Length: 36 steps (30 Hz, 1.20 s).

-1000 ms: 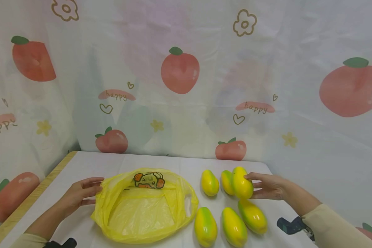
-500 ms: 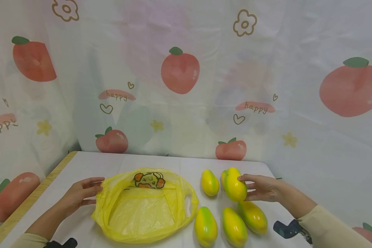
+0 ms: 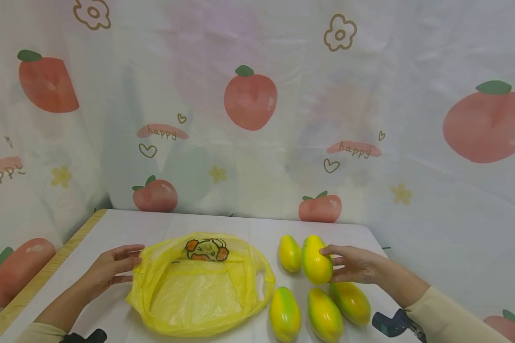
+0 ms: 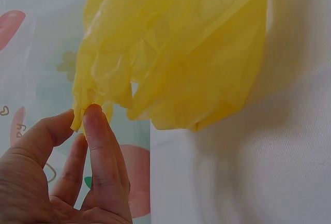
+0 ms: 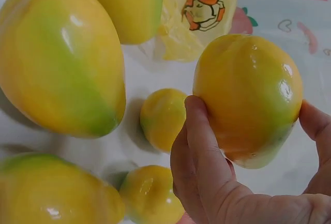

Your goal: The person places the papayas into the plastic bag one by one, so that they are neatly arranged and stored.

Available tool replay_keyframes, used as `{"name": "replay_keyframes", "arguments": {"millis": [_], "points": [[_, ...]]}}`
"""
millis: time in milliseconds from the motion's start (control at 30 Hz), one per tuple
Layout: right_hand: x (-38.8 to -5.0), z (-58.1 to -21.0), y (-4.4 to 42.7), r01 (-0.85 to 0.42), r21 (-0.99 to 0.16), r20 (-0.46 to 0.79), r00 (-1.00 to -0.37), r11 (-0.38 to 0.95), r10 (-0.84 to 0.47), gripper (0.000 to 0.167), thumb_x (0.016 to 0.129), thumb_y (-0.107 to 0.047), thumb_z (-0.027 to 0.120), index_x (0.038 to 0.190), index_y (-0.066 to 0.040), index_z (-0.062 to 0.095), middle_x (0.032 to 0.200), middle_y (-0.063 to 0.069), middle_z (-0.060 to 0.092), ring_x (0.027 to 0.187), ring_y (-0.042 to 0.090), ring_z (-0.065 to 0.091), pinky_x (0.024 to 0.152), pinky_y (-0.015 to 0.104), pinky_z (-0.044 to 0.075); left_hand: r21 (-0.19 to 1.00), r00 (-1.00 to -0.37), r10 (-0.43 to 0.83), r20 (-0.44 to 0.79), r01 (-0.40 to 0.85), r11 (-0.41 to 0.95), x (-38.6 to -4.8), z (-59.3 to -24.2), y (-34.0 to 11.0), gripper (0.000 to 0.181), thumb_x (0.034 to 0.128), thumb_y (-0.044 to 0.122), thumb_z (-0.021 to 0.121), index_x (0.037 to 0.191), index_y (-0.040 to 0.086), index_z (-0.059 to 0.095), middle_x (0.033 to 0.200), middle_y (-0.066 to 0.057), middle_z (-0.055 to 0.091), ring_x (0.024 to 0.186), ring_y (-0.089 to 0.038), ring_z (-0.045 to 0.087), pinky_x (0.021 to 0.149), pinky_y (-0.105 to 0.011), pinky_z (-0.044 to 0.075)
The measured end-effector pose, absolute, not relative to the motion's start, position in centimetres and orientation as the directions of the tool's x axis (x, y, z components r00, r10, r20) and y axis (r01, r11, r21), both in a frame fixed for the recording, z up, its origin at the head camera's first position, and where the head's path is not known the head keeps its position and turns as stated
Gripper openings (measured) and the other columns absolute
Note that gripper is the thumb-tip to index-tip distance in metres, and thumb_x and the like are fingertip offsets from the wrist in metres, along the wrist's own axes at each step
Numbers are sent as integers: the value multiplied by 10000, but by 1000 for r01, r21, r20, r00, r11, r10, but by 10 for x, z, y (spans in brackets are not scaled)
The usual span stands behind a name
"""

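Note:
A yellow plastic bag (image 3: 197, 295) lies with its mouth spread wide. At its left edge, my left hand (image 3: 107, 269) pinches the bag's gathered rim between thumb and fingers, as the left wrist view of the bag (image 4: 201, 74) and hand (image 4: 98, 172) shows. My right hand (image 3: 358, 264) grips a yellow-green fruit (image 3: 317, 259), right of the bag; in the right wrist view thumb and fingers of the hand (image 5: 222, 188) hold both sides of this fruit (image 5: 248, 97). The held fruit hides one behind it in the head view.
Around the held fruit lie others: one at back left (image 3: 289, 253), one near the bag's right edge (image 3: 285, 314), one at front (image 3: 324, 314) and one at right (image 3: 350, 303). A printed cloth (image 3: 257, 157) hangs behind the white table (image 3: 133, 221).
My right hand has moved left with the held fruit, which now covers the fruit behind it and stands close beside the back left one. The left hand and bag have stayed still.

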State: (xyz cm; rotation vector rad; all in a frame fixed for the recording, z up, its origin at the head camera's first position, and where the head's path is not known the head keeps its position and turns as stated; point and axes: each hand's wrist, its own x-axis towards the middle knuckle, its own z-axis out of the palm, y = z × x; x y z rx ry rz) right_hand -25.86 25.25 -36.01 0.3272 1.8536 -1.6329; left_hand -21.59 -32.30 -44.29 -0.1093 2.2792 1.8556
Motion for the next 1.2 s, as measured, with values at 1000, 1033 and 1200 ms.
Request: {"name": "replay_keyframes", "arguments": {"millis": [1000,1033,1200], "points": [[-249,-351,201,590,-783,-622,-732,199,-278,807,953,-237,620,1514,-44,73,1489,339,228,1101,398,599,1013,511,477,958,-973,64,-222,-206,199,-215,-445,-325,622,957,298,649,1458,5,425,1334,-61,586,980,-72,656,856,-378,589],[-249,-351,200,590,-782,-623,-730,201,-282,803,953,-237,620,1514,-45,78,1491,335,231,1104,396,599,1012,511,479,957,-973,63,-223,-207,202,-215,-445,-325,623,956,300,651,1457,5,427,1339,-66,583,980,-73,656,856,-379,589],[-248,-351,194,588,-782,-623,-720,208,-306,770,957,-234,609,1511,-41,110,1492,321,273,1087,376,615,1003,514,489,955,-972,55,-227,-211,207,-215,-444,-323,643,951,301,658,1463,-1,414,1347,-82,576,983,-76,654,854,-383,589]]}}
